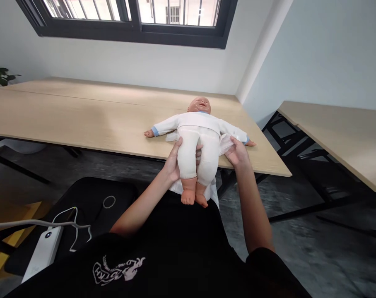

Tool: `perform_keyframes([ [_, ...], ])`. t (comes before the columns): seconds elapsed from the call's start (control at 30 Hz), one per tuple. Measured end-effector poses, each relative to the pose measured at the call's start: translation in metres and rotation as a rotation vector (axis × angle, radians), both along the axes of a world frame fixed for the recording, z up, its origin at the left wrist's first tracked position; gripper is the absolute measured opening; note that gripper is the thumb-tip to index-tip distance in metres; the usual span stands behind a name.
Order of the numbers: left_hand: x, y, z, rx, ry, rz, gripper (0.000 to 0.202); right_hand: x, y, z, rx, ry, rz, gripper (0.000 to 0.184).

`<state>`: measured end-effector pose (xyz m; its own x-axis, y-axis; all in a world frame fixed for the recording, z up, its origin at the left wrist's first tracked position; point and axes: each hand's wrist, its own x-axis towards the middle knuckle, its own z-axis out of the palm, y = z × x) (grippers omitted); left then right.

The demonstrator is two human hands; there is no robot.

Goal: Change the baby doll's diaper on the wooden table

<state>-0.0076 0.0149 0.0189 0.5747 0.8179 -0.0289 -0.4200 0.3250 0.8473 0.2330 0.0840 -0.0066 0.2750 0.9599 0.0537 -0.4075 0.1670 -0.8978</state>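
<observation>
A baby doll (198, 128) in a white top with blue cuffs lies on its back, arms spread, at the table's front edge. Its white cloth legs and bare feet hang over that edge towards me. My left hand (174, 163) is closed round the doll's leg on the left, with fingertips showing between both legs. Thin white material, which looks like a diaper (225, 145), sticks out on either side of the doll's hips. Its right flap is pinched in my right hand (237, 152). How far it runs under the doll is hidden.
The light wooden table (82, 111) stretches left below a window. A second table (340, 136) stands at the right. Near my left side, a black chair (91, 198) bears a white power bank (45, 252) with cables and a bead bracelet (109, 202).
</observation>
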Motion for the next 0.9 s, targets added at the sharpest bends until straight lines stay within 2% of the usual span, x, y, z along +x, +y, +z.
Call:
perform_keyframes([
  [0.1, -0.012, -0.013, 0.004, -0.097, 0.023, 0.033, 0.054, 0.020, -0.012, 0.006, -0.060, 0.048, 0.036, 0.011],
  [0.17, -0.021, -0.019, 0.005, -0.073, 0.087, 0.091, 0.042, 0.030, -0.020, 0.008, -0.083, -0.065, -0.062, 0.015],
  [0.23, -0.030, -0.021, 0.005, -0.022, 0.193, 0.205, 0.043, 0.039, -0.026, 0.008, -0.079, -0.207, -0.176, 0.021],
  [0.33, -0.044, -0.020, 0.005, 0.088, 0.400, 0.333, 0.050, 0.053, -0.030, 0.002, -0.041, -0.392, -0.217, 0.037],
  [0.43, -0.056, -0.016, 0.007, 0.220, 0.577, 0.282, 0.048, 0.064, -0.028, -0.005, -0.006, -0.523, -0.241, 0.045],
  [0.53, -0.066, -0.006, 0.009, 0.383, 0.757, 0.261, 0.047, 0.069, -0.026, -0.008, -0.011, -0.684, -0.352, 0.037],
  [0.67, -0.069, 0.021, 0.005, 0.770, 1.075, 0.420, 0.029, 0.050, -0.039, -0.002, 0.031, -0.997, -0.696, 0.033],
  [0.73, -0.064, 0.040, 0.001, 0.869, 1.202, 0.507, 0.024, 0.028, -0.053, 0.002, 0.120, -1.061, -0.766, 0.030],
  [0.8, -0.057, 0.058, -0.003, 0.855, 1.248, 0.528, 0.033, 0.001, -0.071, 0.005, 0.202, -1.048, -0.684, 0.031],
  [0.9, -0.044, 0.080, -0.008, 0.833, 1.218, 0.450, 0.034, -0.039, -0.094, 0.006, 0.193, -0.961, -0.437, 0.045],
])
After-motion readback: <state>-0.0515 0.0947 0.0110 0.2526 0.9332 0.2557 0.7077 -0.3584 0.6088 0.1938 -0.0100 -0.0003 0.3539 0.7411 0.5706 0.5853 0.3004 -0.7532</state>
